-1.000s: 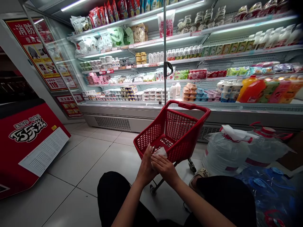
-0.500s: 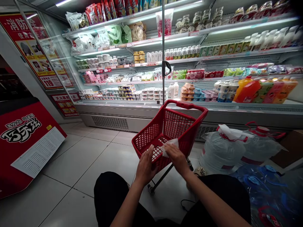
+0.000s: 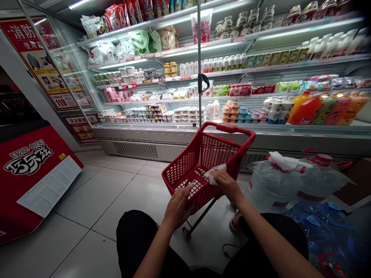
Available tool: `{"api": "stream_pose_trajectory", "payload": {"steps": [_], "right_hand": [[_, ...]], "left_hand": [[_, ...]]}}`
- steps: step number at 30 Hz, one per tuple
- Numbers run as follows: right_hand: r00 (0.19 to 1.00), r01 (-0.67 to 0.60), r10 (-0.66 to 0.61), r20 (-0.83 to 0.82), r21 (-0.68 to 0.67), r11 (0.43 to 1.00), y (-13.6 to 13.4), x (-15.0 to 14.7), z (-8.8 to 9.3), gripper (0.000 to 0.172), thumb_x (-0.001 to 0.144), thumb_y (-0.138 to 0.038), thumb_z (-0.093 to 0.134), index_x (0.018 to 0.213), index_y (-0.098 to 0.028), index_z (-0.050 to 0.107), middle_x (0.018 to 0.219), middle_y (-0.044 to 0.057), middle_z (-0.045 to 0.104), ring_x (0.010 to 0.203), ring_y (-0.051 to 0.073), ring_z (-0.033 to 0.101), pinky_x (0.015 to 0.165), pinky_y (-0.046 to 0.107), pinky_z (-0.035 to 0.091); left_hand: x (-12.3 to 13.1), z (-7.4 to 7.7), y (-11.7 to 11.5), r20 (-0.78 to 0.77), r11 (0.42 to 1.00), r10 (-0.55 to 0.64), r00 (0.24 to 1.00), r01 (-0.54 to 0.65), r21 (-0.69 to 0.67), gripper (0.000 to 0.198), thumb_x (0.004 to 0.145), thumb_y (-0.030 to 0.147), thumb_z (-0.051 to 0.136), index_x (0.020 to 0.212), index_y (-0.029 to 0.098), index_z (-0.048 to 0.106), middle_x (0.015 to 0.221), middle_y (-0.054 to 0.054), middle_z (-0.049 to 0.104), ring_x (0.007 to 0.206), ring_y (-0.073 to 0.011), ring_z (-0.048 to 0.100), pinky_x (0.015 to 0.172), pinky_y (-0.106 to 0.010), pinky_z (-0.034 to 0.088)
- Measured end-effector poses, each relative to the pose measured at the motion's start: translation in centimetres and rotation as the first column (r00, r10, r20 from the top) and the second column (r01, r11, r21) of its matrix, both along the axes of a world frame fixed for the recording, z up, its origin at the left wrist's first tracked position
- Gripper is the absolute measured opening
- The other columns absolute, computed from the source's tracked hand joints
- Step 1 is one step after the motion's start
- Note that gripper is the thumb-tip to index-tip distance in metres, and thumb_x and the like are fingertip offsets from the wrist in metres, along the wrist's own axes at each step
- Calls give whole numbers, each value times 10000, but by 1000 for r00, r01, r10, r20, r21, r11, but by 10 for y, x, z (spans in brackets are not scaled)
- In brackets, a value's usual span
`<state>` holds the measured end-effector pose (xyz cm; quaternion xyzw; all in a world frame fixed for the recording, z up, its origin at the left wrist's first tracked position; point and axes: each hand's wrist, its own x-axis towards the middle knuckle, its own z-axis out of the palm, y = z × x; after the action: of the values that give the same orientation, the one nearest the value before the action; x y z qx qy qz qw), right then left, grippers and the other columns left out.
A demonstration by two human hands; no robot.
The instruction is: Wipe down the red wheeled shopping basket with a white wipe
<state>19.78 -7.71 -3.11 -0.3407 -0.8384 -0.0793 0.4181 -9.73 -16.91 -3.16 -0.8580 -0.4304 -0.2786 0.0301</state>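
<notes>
A red plastic shopping cart (image 3: 185, 164) with a lattice basket stands in front of my knees. My right hand (image 3: 227, 184) presses a crumpled white wipe (image 3: 216, 173) against the basket's near right rim. Part of the wipe sticks out past the fingers, over the basket's inside. At the near front rim, my left hand (image 3: 177, 208) rests with its fingers stretched out and the thumb lower, by the outer side. Its palm is turned away from view.
An open-fronted chiller (image 3: 139, 133) with dairy shelves runs behind the cart. On the right stand large clear water jugs (image 3: 269, 185) and blue bottles (image 3: 315, 224). A red freezer (image 3: 40, 170) is at left. A black cable (image 3: 228, 249) lies on the floor.
My right hand and the wipe have slid right and slightly up along the rim. My left hand has tilted, its fingers now lower and leaning right. The cart has barely shifted.
</notes>
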Motion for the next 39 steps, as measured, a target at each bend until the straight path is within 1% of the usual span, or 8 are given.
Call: {"api": "stream_pose_trajectory", "payload": {"steps": [5, 14, 18, 23, 26, 29, 32, 39], "right_hand": [[992, 117, -119, -44, -35, 992, 9, 8, 3, 401, 1026, -151, 434, 1336, -244, 670, 1319, 76, 719, 1354, 255, 591, 1187, 528, 456], [990, -142, 142, -17, 12, 990, -76, -109, -19, 364, 1013, -106, 499, 1317, -233, 653, 1275, 75, 739, 1285, 213, 637, 1180, 472, 476], [979, -197, 195, 63, 23, 980, -64, -81, -9, 342, 1018, -127, 514, 1308, -232, 662, 1294, 65, 734, 1309, 200, 623, 1168, 441, 492], [998, -61, 60, -5, -52, 997, -27, -31, 0, 399, 1026, -138, 470, 1380, -234, 628, 1349, 70, 706, 1391, 223, 556, 1181, 475, 476], [998, -19, 13, -59, -99, 995, -12, -20, -1, 429, 1031, -151, 440, 1405, -258, 622, 1367, 64, 696, 1412, 231, 537, 1193, 496, 460], [995, -14, -2, -103, -151, 988, -2, -18, -3, 419, 1038, -179, 429, 1392, -260, 637, 1360, 68, 700, 1416, 235, 532, 1190, 503, 457], [992, 4, -29, -124, -194, 981, 5, -19, -2, 387, 1050, -219, 425, 1344, -263, 672, 1341, 69, 711, 1413, 250, 537, 1183, 538, 454], [991, 31, -49, -122, -145, 989, -24, -40, -11, 408, 1060, -199, 412, 1399, -270, 627, 1373, 62, 696, 1415, 250, 535, 1196, 533, 439]], "left_hand": [[1, -6, 3, -12, 998, 53, 999, -52, 25, 899, 977, 239, 620, 1666, 296, 45, 1542, -122, 522, 1306, -298, 586, 1112, -503, 461], [6, -25, 8, -60, 991, 99, 993, -92, 100, 1086, 889, 66, 603, 1641, 270, -153, 1552, -159, 508, 1358, -302, 570, 1088, -500, 480], [17, -28, 7, -71, 986, 119, 990, -109, 126, 966, 954, 128, 582, 1658, 262, -66, 1527, -158, 538, 1323, -298, 601, 1056, -472, 502], [34, -21, 4, -23, 988, 131, 991, -129, 87, 894, 982, 190, 579, 1660, 259, 0, 1537, -164, 526, 1298, -312, 615, 1048, -493, 501], [28, -6, 7, -16, 1000, 0, 1000, 0, 0, 899, 962, 255, 636, 1661, 274, 70, 1603, -149, 453, 1382, -299, 551, 1080, -474, 492], [7, 14, 21, -82, 992, -129, 988, 128, -20, 745, 924, 292, 713, 1578, 330, 358, 1631, -90, 427, 1426, -272, 507, 1124, -465, 472], [-15, 28, 38, -168, 1000, 12, 986, -8, 25, 529, 818, 435, 840, 1291, 277, 661, 1519, -92, 558, 1411, -352, 492, 1204, -597, 341], [-12, 22, 44, -183, 982, 187, 965, -190, 4, 515, 828, 567, 796, 1232, 265, 695, 1122, -71, 708, 1025, -291, 631, 1021, -511, 463]]}}
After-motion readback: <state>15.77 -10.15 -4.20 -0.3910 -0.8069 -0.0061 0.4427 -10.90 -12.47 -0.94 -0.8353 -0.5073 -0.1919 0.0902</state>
